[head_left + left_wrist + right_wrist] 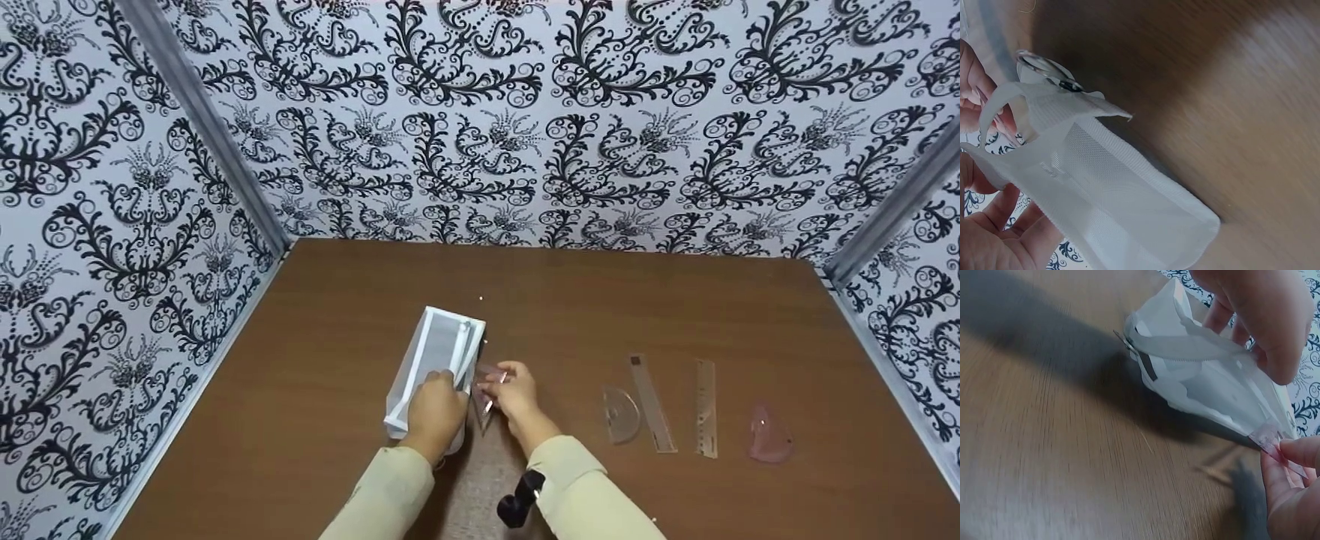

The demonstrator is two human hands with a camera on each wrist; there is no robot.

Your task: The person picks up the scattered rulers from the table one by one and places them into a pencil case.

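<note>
A white mesh zip pouch [439,341] lies on the brown table, its opening towards me. My left hand [437,409] grips the edge of that opening, and the left wrist view shows the pouch [1123,194] gaping, with a metal ring at its zip end. Beside the pouch's right side, my right hand [514,391] pinches a clear pink set square [1267,436] between thumb and fingers. The set square's end is against or very near the pouch's edge; whether it touches I cannot tell. Fingers cover part of it.
To the right on the table [570,300] lie a clear protractor [622,417], one clear ruler [652,405], another clear ruler [706,411] and a pink curved template [768,439]. Patterned walls [480,135] enclose the table's back and sides.
</note>
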